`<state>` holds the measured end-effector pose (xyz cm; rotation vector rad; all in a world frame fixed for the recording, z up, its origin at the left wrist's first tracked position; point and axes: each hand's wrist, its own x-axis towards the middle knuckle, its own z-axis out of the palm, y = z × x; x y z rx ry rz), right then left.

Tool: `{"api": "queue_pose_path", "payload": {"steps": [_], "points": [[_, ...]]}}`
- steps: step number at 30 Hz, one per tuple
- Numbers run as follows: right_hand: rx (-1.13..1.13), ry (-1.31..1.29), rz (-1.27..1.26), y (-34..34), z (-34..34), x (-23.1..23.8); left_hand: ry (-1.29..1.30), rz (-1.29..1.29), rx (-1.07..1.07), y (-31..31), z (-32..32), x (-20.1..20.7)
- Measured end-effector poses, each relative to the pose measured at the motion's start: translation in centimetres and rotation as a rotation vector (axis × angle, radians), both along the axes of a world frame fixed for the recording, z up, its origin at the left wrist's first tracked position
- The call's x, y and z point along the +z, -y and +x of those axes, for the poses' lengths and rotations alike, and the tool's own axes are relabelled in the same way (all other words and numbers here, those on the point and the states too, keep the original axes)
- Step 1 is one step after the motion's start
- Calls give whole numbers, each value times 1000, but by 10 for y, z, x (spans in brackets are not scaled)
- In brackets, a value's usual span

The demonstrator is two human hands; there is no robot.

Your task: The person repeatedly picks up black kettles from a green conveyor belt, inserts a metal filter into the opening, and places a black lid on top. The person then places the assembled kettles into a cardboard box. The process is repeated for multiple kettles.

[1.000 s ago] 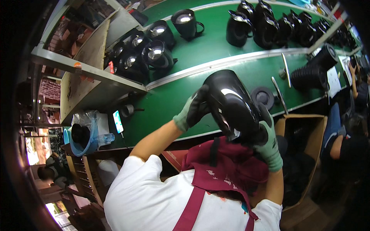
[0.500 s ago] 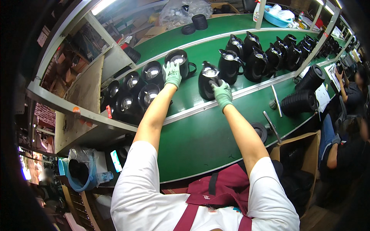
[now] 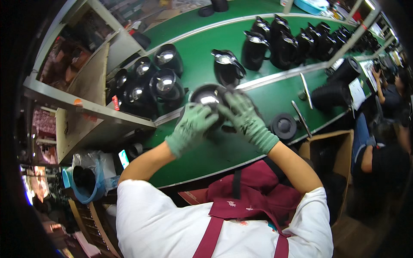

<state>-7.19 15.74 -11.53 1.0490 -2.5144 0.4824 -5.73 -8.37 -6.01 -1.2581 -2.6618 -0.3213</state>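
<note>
Over the near strip of the green bench I hold a black jug [image 3: 206, 92] with a shiny, open round top. My left hand [image 3: 193, 124], in a pale green glove, is closed round its left side. My right hand [image 3: 244, 118], gloved alike and a little blurred, grips its right side; the fingertips are partly hidden. Just beyond stands another black jug [image 3: 227, 71], upright, with a spout and a silvery top. To the left is a cluster of open-topped black jugs [image 3: 167, 88]. A round black lid [image 3: 284, 125] lies on the bench beyond my right wrist.
Several spouted black jugs [image 3: 280, 47] stand in rows at the far right. Stacked black lids [image 3: 331, 95] and metal bars [image 3: 301, 118] are near the right edge. A cardboard box [image 3: 329, 142] stands below, a blue bucket [image 3: 98, 189] at lower left. A person [image 3: 389, 92] is at far right.
My left hand has brought the open-topped jug from the far belt toward me. My right hand has let go of the spouted jug and joined it on the open-topped one.
</note>
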Motion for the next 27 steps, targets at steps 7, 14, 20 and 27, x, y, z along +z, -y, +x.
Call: {"api": "queue_pose_path", "payload": {"steps": [7,14,20,27], "points": [[-76,385,-452,-62,127,20,281,896,260,-16,80,-19],[-258,588,-1280,-99,231,17,1925,1370,101,-30,156,-105],[-49,793,-1153,-120,262,47,1815,1089,11,-41,166,-143],[-187,814,-1156,-115,257,36,2030,1332,178,-23,169,-150]]}}
